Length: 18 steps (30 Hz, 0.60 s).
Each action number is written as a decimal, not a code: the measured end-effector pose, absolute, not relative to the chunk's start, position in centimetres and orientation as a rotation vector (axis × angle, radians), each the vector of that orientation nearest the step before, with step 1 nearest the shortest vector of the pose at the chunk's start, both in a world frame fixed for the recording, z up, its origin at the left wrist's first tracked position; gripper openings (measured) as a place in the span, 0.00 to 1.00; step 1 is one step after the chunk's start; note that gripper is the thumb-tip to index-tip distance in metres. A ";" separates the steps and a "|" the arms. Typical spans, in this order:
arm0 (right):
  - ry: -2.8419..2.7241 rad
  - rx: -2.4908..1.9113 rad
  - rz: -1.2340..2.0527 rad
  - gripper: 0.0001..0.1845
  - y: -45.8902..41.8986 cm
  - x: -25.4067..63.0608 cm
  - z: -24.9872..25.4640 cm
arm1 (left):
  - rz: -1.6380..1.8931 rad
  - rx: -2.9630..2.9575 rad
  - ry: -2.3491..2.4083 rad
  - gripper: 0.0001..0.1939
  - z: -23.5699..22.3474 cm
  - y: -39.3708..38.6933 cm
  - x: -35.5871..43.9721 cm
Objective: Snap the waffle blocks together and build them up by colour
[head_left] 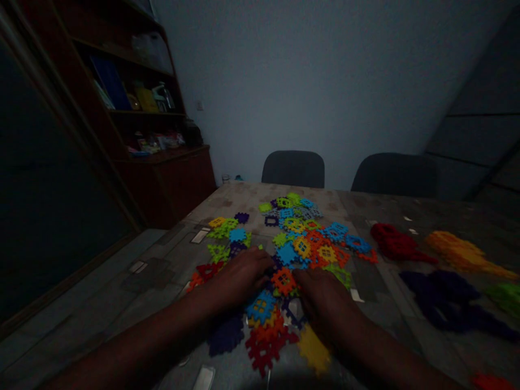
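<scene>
The room is dimly lit, with a plain wall (309,81) across the background and a dark wooden cabinet (170,187) with stocked shelves at upper left. Two dark chairs, one (293,168) at centre and one (394,173) to its right, stand behind the worktop (142,319), which bears a patchwork pattern.

A heap of notched plastic pieces (286,253) in mixed colours runs through the centre of the frame. The left hand (247,266) lies over its near part, fingers bent; whether its grip holds a piece cannot be determined. The right hand (325,292) has its fingertips beside an orange window piece (284,281), which sits between the hands; contact and state of grip cannot be confirmed.

Below the hands, at lower centre, lie a blue piece (260,306) with a yellow window, a red piece (266,346) and a yellow piece (316,352).

At right of frame, apart from the heap, are red (396,242), yellow-orange (467,253), dark purple (450,298) and green (506,298) groups.
</scene>
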State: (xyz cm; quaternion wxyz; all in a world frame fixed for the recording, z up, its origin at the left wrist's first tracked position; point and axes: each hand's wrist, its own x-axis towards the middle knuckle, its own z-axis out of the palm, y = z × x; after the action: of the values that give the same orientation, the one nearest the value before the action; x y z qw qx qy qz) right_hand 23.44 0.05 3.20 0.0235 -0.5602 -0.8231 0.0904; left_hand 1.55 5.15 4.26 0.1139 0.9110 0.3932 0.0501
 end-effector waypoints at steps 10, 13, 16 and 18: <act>-2.481 -1.711 0.180 0.10 -0.5 24.0 4.1 | -0.100 2.614 1.375 0.13 3.3 10.1 4.3; -2.522 -1.754 0.288 0.12 -2.0 23.5 3.7 | -0.085 2.574 1.390 0.14 3.1 10.3 4.3; -2.527 -1.841 0.308 0.13 -2.0 22.9 3.6 | -0.046 2.548 1.404 0.15 2.9 10.3 4.3; -2.511 -1.899 0.305 0.13 -1.3 22.6 3.8 | -0.047 2.532 1.411 0.15 2.8 10.5 4.2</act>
State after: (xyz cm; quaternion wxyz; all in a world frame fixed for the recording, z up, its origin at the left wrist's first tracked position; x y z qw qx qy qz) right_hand 22.56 -1.31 3.82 -0.0107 -0.6002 -0.7939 0.0963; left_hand 4.16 10.52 2.81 0.1208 0.8670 0.4832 -0.0161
